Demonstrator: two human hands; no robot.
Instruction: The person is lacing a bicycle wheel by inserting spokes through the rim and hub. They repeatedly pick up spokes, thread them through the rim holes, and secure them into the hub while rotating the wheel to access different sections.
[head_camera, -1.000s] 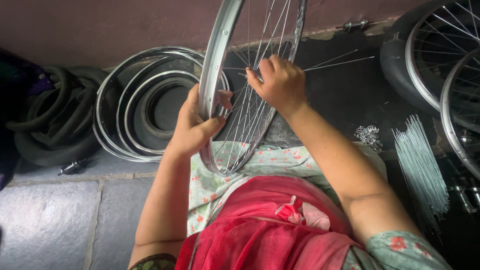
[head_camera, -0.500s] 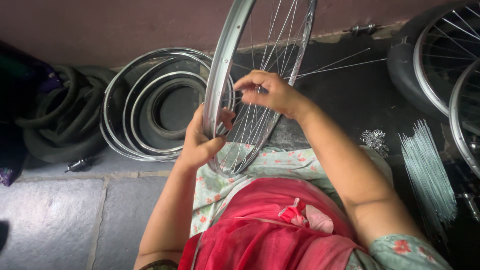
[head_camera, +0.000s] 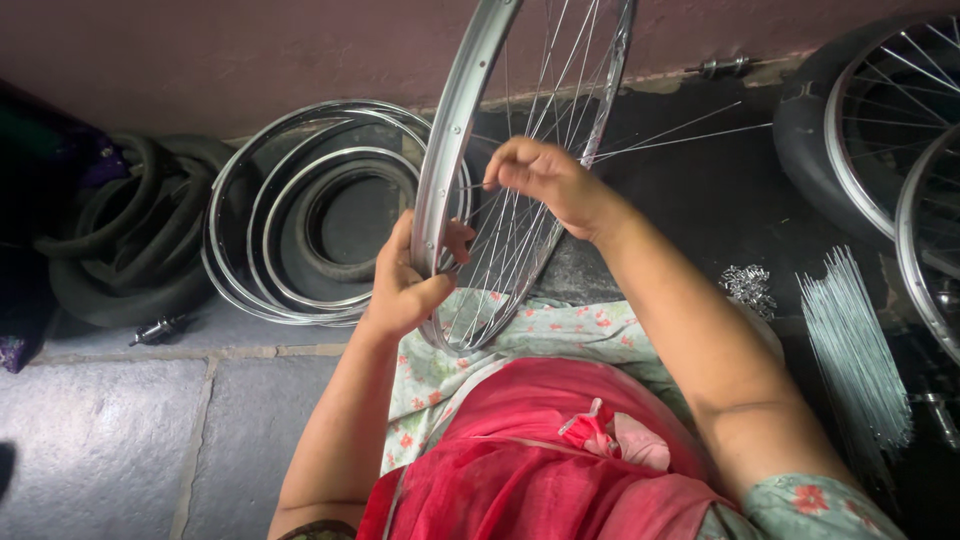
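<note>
1. The shiny silver spoked bicycle wheel rim (head_camera: 452, 150) stands upright on the seated person's lap, over the green floral cloth (head_camera: 560, 325).
2. The step looks like lacing spokes into the rim; the next move would call for lining a spoke end up with its rim hole.
3. The left hand (head_camera: 410, 285) wraps the rim's lower edge, thumb clamped across.
4. The right hand (head_camera: 545, 180), arm reaching forward, pinches a thin steel spoke (head_camera: 472, 186) between its fingertips, just inside the rim.

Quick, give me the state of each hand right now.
Left hand: closed around the silver wheel rim, steadying it.
Right hand: fingers pinched on a thin spoke just inside the rim.
</note>
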